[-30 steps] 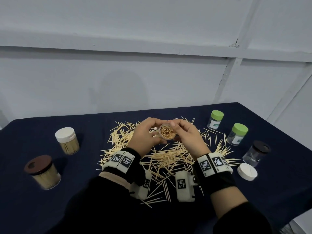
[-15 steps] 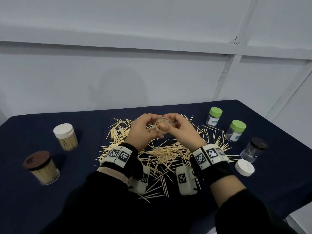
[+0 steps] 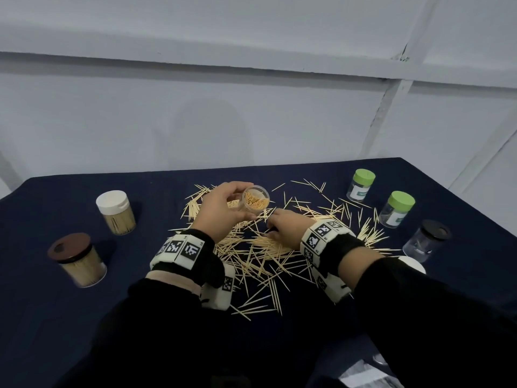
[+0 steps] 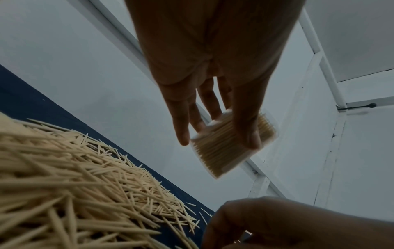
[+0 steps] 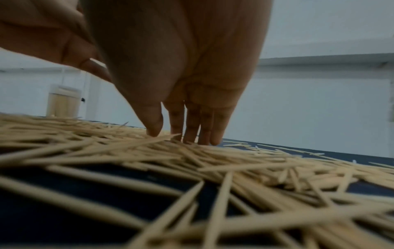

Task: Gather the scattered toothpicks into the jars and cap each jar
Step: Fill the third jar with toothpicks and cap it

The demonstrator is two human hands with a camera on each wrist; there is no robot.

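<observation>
**Change since the earlier views.** Both hands were closed round the open jar a moment ago. The right hand (image 3: 282,224) has now left it and dropped to the scattered toothpicks (image 3: 260,247). Its fingers (image 5: 204,128) are straight and close together, tips touching the heap, thumb just beside them; nothing pinched yet. The left hand (image 3: 223,208) alone holds the open jar (image 3: 255,198), lifted above the heap and tilted with its mouth toward the person. Judgement: one load has gone in and another pick-up is starting, so filling continues and capping of this jar is not yet due.

**Open jar.** Small, clear plastic, uncapped. In the left wrist view the thumb and fingers curl round its wall, and the sticks inside stand packed side by side (image 4: 226,148). It looks nearly full, though the remaining room cannot be judged.

**Scattered toothpicks.** Pale wood, pointed, criss-crossed in a loose heap at the centre of the counter (image 3: 70,317), which is covered in dark blue cloth. Many remain.

**Other jars.**
- Left side: white-capped jar (image 3: 116,212) and brown-capped jar (image 3: 77,260), both full and closed.
- Right side: two green-capped jars (image 3: 361,186) (image 3: 397,210) and a black-capped jar (image 3: 426,240), all apparently empty.
- A loose white cap (image 3: 411,264) lies near the right wrist, probably for the held jar.
</observation>
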